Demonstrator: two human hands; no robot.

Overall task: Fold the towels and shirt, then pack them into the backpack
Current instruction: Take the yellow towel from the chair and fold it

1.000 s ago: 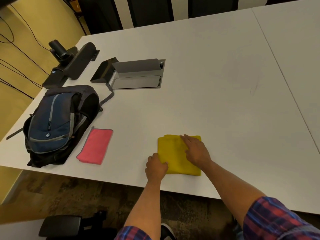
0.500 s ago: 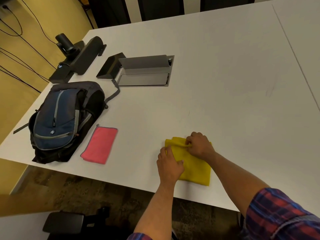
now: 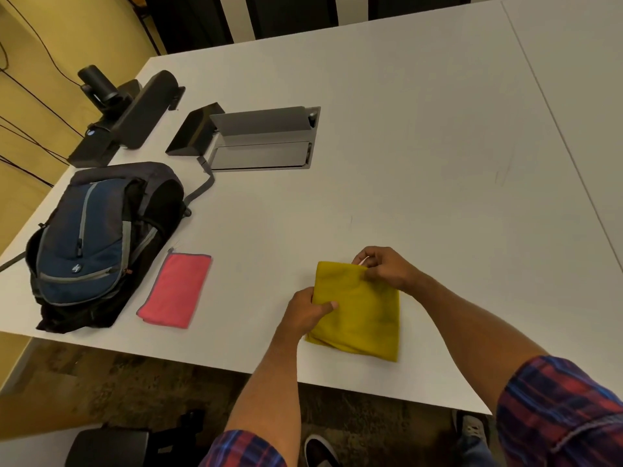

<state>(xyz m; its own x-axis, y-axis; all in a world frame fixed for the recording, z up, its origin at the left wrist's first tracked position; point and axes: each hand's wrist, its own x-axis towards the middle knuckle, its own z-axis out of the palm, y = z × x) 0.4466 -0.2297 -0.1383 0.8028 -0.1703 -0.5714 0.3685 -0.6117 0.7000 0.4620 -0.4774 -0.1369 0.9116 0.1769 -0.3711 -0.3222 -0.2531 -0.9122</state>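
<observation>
Head view: yellow towel (image 3: 359,311) folded, lying on the white surface (image 3: 421,136) near its front edge.
Hands: left hand (image 3: 308,310) pinches the towel's left edge; right hand (image 3: 387,267) grips the far corner.
Risk: lifted by the edges, the soft fold could fall open — or slide off the surface.
Backpack (image 3: 97,237): well left, beside the pink towel (image 3: 175,289).
Writing: small white logo on the backpack — unreadable.
</observation>
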